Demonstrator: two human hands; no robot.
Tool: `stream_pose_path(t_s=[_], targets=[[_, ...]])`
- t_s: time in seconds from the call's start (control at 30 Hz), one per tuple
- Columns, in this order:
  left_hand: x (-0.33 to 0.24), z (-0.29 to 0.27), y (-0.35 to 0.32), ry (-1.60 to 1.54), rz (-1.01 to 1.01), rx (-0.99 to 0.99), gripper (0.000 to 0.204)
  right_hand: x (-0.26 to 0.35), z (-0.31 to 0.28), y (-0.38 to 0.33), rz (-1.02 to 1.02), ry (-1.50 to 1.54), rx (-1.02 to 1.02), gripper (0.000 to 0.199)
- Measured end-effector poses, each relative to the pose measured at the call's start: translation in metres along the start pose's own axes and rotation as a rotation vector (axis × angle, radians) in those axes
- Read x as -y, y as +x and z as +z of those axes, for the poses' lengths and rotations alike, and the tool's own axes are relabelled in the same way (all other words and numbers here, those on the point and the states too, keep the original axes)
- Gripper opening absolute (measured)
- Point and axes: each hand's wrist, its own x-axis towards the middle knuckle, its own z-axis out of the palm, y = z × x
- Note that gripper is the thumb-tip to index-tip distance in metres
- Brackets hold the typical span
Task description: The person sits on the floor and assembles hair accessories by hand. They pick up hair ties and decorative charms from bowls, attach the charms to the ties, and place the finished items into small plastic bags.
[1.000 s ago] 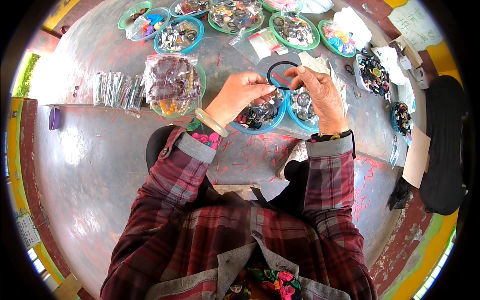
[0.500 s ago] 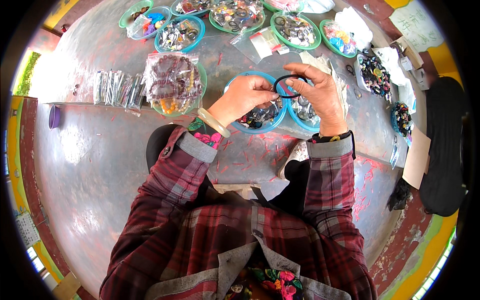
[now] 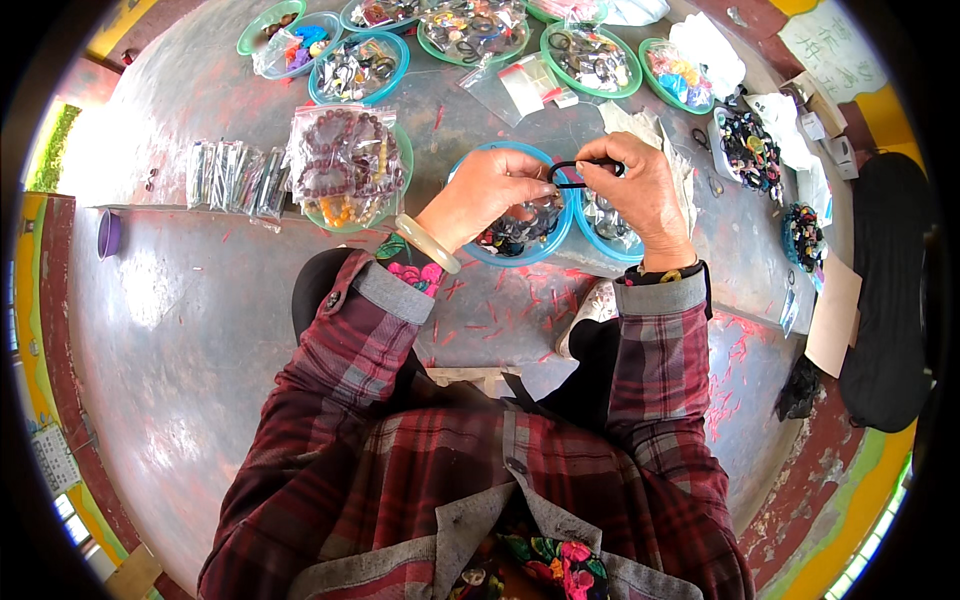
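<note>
A black elastic hair tie (image 3: pixel 571 185) is held between my two hands above a pair of blue baskets. My left hand (image 3: pixel 485 196) pinches its left end with thumb and fingertips. With bent fingers, my right hand (image 3: pixel 642 190) grips the other end, so the loop looks flattened and drawn out sideways. Below my left hand, the left blue basket (image 3: pixel 553 248) holds dark small pieces, partly hidden by that hand. The right blue basket (image 3: pixel 603 247), beneath my right hand, contains bagged small items. A pale bangle (image 3: pixel 428 245) circles my left wrist.
Bagged bead strands (image 3: pixel 345 150) lie over a green basket on the left, beside several slim packets (image 3: pixel 235 178). More baskets of small accessories line the far side, including a blue-rimmed one (image 3: pixel 403 72). A white basket (image 3: pixel 722 160) with dark hair ties stands at right.
The hair tie has gone from a round, open loop to a flatter, lengthened one. My right fingers have shifted slightly and curled more; my left hand stays nearly in place.
</note>
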Motion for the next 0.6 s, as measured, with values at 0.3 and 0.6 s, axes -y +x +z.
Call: stream_pose_path(t_s=[0.3,0.6], targets=[[0.0043,0.0011,0.0029,0.153,0.057,-0.036,0.023,0.0016,0.003,-0.0003,-0.106,-0.124,0.024,0.007],[0.0072,0.0021,0.0045,0.354,0.152,-0.046,0.025,-0.0012,0.0065,0.0005,-0.247,-0.236,0.024,0.005]])
